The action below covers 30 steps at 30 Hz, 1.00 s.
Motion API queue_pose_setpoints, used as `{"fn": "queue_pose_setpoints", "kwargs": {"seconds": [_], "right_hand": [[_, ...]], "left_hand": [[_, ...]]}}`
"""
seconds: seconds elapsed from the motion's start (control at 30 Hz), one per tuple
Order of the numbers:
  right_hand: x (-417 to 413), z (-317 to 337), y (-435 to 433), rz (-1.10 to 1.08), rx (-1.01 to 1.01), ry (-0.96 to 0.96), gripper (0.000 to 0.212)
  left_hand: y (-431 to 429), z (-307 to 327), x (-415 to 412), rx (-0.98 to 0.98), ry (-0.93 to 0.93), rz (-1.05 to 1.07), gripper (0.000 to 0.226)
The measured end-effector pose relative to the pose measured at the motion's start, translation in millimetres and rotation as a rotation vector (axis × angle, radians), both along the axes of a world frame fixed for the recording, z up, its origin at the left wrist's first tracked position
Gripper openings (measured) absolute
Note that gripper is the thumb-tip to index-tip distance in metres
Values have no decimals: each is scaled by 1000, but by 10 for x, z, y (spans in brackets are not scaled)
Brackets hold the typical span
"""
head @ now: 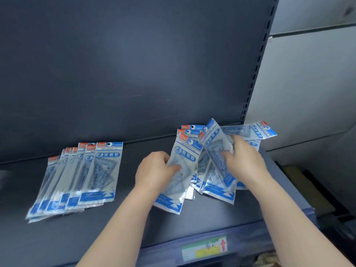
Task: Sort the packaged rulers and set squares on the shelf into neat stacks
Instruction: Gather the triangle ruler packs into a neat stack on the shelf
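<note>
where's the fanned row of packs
Head view: the fanned row of packs lies flat on the shelf, left of the left hand and apart from it.

Dark grey back panel (134,64) behind; slotted upright (258,60) along its right edge. Green, yellow and white label (204,248) with a red arrow on the blue edge strip (250,233); pale wall panels (308,83) at right.

We see both arms bare: the left forearm (119,224) and the right forearm (292,218) show uncovered from the near edge up to the wrists. The left hand (154,171) and the right hand (245,160) are likewise bare.
</note>
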State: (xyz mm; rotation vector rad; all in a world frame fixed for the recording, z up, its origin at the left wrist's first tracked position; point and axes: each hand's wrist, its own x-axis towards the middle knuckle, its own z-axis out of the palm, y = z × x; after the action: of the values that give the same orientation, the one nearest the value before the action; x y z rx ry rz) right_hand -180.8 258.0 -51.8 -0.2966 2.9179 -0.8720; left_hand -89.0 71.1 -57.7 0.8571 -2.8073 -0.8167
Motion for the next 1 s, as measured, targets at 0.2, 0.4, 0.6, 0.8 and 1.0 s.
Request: {"fn": "queue_pose_setpoints", "kwargs": {"seconds": [0.2, 0.4, 0.6, 0.8, 1.0], "right_hand": [[-42, 133, 42, 58, -246, -48, 17], [106, -60, -458, 271, -349, -246, 14], [362, -174, -1021, 342, -385, -307, 17], [530, -206, -1457, 333, -399, -331, 48], [814, -288, -2036, 442, -167, -109, 54]], "left_hand": [[-111, -111, 23, 216, 164, 211, 23], [-653, -35, 297, 75, 206, 399, 26], [-1055, 44, 568, -320, -77, 348, 58], [-1184, -53, 832, -303, -178, 166, 43], [-1414, -31, 941, -285, -36, 152, 36]]}}
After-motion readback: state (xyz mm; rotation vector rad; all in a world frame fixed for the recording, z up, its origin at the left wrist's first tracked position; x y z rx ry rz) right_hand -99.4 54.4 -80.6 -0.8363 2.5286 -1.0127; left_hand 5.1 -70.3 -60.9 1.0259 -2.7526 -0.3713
